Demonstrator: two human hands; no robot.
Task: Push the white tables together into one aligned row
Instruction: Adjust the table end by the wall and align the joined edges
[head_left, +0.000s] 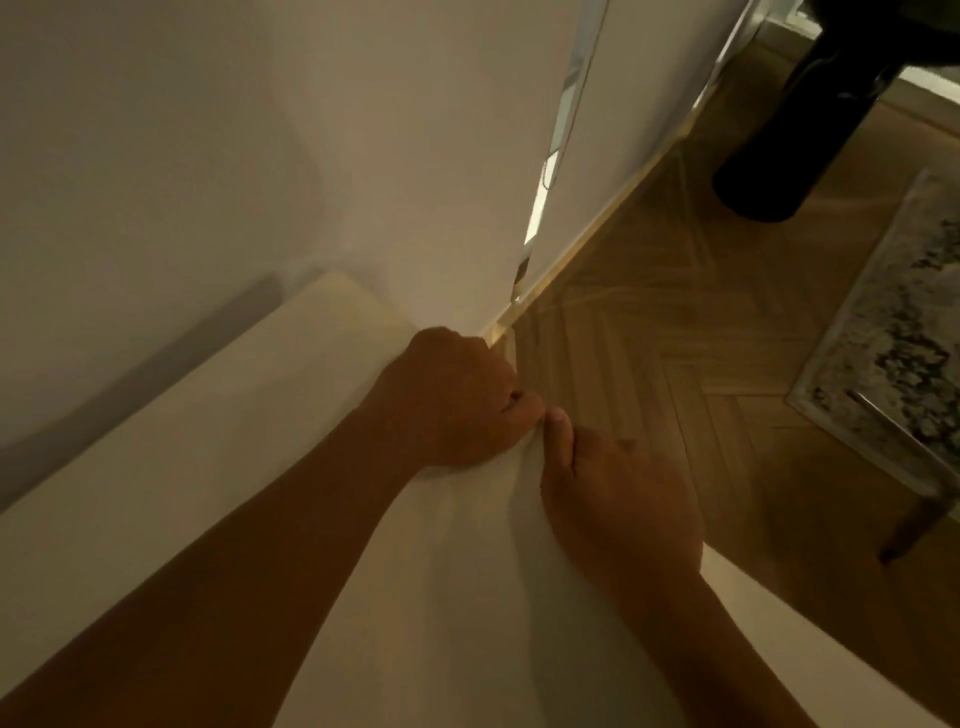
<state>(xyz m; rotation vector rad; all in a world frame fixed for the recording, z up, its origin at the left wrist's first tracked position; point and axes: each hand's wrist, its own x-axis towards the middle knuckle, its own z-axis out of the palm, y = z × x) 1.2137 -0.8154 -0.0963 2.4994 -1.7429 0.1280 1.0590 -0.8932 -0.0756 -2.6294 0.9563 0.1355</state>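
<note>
Dimly lit, the white table (260, 441) looks plain and smooth.

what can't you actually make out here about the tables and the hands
- Head view: the fingers of the left hand curl over the white table edge, out of sight.
- The right hand covers the table's corner; its fingers are hidden below.
- The near table's legs are hidden under its top.
- The gap to the far white table is hidden by the left hand.
- The dark object on the floor is cut off by the top edge.
</note>
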